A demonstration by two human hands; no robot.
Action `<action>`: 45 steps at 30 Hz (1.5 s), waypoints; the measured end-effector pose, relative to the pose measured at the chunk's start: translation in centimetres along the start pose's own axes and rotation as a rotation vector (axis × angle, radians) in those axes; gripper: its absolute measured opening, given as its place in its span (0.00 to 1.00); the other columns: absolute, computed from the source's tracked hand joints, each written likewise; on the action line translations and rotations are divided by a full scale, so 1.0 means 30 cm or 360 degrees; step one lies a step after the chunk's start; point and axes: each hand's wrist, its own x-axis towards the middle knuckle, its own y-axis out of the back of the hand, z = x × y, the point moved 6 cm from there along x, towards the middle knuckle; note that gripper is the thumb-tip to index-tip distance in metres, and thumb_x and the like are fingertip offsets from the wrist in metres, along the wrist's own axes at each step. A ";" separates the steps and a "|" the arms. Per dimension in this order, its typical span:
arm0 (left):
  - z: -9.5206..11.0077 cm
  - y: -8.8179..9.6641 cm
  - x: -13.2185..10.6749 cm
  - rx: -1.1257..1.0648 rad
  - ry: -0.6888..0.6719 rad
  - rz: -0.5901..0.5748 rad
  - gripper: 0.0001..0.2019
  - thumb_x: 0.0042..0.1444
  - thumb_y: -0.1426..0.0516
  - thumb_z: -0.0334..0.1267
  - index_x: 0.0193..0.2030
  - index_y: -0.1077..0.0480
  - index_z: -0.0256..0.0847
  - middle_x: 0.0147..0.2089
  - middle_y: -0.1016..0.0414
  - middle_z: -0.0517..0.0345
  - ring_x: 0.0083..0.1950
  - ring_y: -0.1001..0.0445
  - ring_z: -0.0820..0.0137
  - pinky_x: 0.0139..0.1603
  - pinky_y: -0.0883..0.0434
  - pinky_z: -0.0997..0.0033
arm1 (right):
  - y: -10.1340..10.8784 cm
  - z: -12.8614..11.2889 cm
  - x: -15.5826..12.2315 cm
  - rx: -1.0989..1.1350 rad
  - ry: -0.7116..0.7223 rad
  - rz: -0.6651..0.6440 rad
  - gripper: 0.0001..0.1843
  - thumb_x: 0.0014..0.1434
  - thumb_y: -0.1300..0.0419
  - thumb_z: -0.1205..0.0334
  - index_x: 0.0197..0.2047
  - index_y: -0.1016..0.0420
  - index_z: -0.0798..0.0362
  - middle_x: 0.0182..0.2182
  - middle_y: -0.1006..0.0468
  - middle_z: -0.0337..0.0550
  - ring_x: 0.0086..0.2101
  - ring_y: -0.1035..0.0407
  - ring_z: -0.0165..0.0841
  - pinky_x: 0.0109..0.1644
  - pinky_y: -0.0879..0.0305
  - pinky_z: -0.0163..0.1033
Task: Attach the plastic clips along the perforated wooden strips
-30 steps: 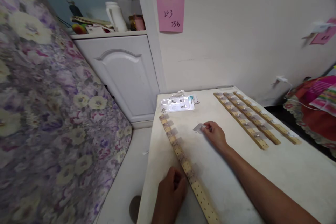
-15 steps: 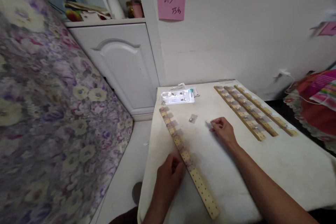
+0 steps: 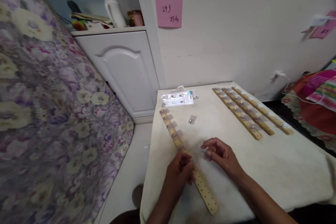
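Note:
A long perforated wooden strip (image 3: 203,190) lies diagonally on the white table (image 3: 275,161), with several small clear clips along its far half. My left hand (image 3: 180,171) rests on the strip near its middle, fingers curled against it. My right hand (image 3: 219,152) hovers just right of the strip, fingertips pinched on a tiny clear piece. One small clear packet (image 3: 192,119) lies loose on the table beyond both hands.
Three more wooden strips (image 3: 249,115) with clips lie side by side at the far right. A clear blister pack (image 3: 177,98) sits at the table's far left corner. A floral mattress (image 3: 52,112) leans at the left; a white cabinet (image 3: 123,70) stands behind.
My right hand has drawn back from the loose packet toward the strip, carrying a small piece. My left hand has slid forward along the strip.

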 end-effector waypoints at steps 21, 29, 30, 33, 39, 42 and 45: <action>0.012 0.016 -0.017 0.0064 -0.0079 0.0115 0.13 0.53 0.44 0.43 0.43 0.30 0.37 0.22 0.38 0.68 0.19 0.39 0.79 0.21 0.42 0.78 | -0.104 -0.003 -0.038 -0.0194 -0.0184 -0.0092 0.09 0.56 0.41 0.55 0.36 0.31 0.51 0.18 0.38 0.30 0.20 0.41 0.26 0.24 0.45 0.31; 0.015 -0.015 -0.021 0.0155 -0.0129 -0.0041 0.11 0.54 0.44 0.42 0.41 0.32 0.39 0.24 0.37 0.68 0.20 0.40 0.80 0.23 0.39 0.79 | -0.148 0.044 -0.063 0.0161 -0.0406 -0.0329 0.15 0.50 0.37 0.56 0.38 0.36 0.52 0.20 0.34 0.27 0.14 0.41 0.21 0.17 0.46 0.28; 0.011 -0.013 -0.019 0.0172 -0.0122 -0.0031 0.11 0.53 0.44 0.42 0.41 0.32 0.39 0.24 0.36 0.67 0.20 0.39 0.80 0.23 0.39 0.79 | -0.144 0.049 -0.071 0.0156 -0.0418 -0.0345 0.15 0.50 0.37 0.56 0.38 0.35 0.52 0.20 0.34 0.27 0.14 0.41 0.21 0.17 0.46 0.28; 0.010 0.021 -0.019 0.0235 -0.0107 0.0101 0.12 0.54 0.45 0.44 0.40 0.32 0.39 0.27 0.32 0.64 0.21 0.37 0.78 0.24 0.38 0.78 | -0.114 0.074 -0.095 0.0142 -0.0443 -0.0250 0.13 0.50 0.39 0.57 0.38 0.36 0.51 0.20 0.34 0.27 0.14 0.40 0.21 0.17 0.45 0.28; 0.032 0.081 -0.085 0.0429 -0.0113 0.0424 0.12 0.54 0.46 0.46 0.38 0.31 0.39 0.28 0.29 0.62 0.27 0.33 0.73 0.27 0.35 0.76 | -0.087 0.134 -0.127 0.0103 -0.0485 -0.0089 0.12 0.50 0.41 0.59 0.38 0.37 0.51 0.19 0.36 0.25 0.15 0.39 0.23 0.16 0.44 0.29; 0.028 0.044 -0.144 0.0605 -0.0149 0.0496 0.11 0.54 0.46 0.44 0.36 0.29 0.40 0.29 0.27 0.60 0.31 0.30 0.69 0.33 0.33 0.73 | -0.099 0.143 -0.132 0.0078 -0.0468 -0.0073 0.11 0.50 0.42 0.60 0.38 0.37 0.50 0.18 0.38 0.25 0.14 0.39 0.23 0.17 0.45 0.29; 0.014 0.006 -0.189 0.0717 -0.0216 0.0542 0.11 0.55 0.46 0.44 0.38 0.28 0.41 0.34 0.25 0.56 0.36 0.28 0.66 0.38 0.32 0.70 | -0.103 0.145 -0.135 0.0041 -0.0435 -0.0048 0.10 0.51 0.42 0.61 0.37 0.37 0.50 0.18 0.37 0.25 0.14 0.39 0.24 0.17 0.43 0.30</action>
